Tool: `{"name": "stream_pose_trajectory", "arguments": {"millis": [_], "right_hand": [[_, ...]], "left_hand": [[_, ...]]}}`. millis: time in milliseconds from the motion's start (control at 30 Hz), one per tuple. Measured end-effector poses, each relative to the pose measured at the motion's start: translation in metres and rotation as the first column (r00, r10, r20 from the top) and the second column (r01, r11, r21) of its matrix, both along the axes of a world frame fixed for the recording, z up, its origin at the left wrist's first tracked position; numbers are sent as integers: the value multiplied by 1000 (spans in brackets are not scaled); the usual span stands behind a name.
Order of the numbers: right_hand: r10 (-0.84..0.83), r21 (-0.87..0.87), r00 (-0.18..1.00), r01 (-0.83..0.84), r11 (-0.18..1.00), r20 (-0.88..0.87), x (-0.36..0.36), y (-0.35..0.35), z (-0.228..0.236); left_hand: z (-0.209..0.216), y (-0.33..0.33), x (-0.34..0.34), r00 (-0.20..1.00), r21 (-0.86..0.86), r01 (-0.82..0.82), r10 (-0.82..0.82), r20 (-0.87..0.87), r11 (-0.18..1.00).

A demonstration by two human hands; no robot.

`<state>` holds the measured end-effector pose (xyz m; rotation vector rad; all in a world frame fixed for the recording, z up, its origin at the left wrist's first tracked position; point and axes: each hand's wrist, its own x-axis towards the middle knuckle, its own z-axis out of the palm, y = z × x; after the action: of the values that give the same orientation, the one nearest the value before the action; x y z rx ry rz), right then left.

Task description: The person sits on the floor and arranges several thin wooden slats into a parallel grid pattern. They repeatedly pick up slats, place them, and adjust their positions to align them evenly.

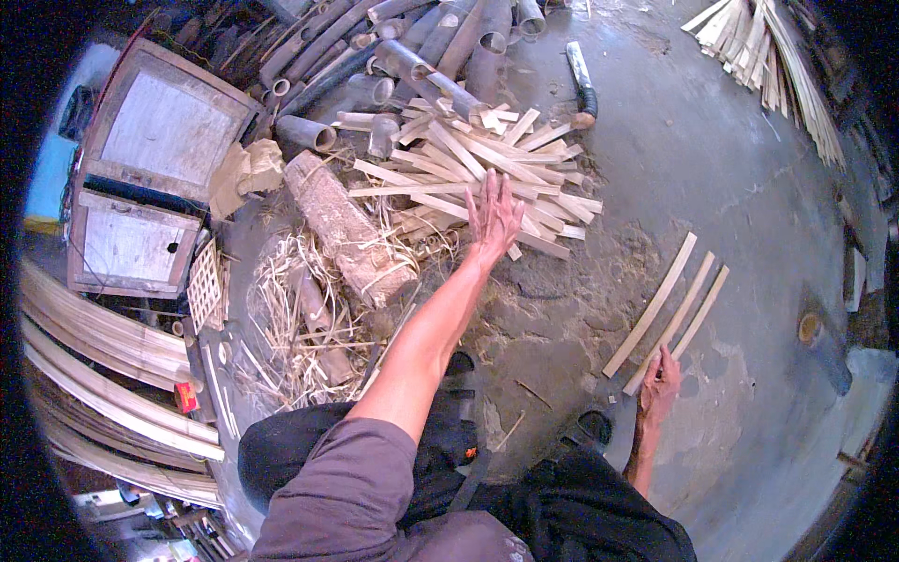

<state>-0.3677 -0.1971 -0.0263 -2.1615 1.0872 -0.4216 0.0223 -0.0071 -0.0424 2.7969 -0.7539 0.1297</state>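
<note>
left hand (493,217) spread flat, fingers apart, on the pile of split bamboo slats (487,178) at 12 o'clock | right hand (659,382) at 4 o'clock, fingers resting on near ends of three slats (667,314) lying side by side on concrete floor (712,159) | wooden block (348,229) at 10 o'clock, just left of pile

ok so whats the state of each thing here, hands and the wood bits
left hand: open, fingers spread, reaching onto the heap of short slats
right hand: resting on the near ends of the long strips; grip not clear
short slats: loose, jumbled heap on the floor
three long strips: flat, side by side
bamboo tubes: cut, lying piled
log: on its side among shavings
wooden box: shut
</note>
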Motion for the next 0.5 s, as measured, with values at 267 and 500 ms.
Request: {"name": "stream_pose_trajectory", "arguments": {"millis": [267, 500], "right_hand": [[208, -73, 974, -202, 977, 90, 47, 7, 11], [230, 13, 970, -232, 973, 72, 49, 32, 12]], "left_hand": [[12, 16, -30, 959, -151, -258, 272, 78, 954], [13, 27, -3, 939, -203, -327, 293, -181, 923]]}}
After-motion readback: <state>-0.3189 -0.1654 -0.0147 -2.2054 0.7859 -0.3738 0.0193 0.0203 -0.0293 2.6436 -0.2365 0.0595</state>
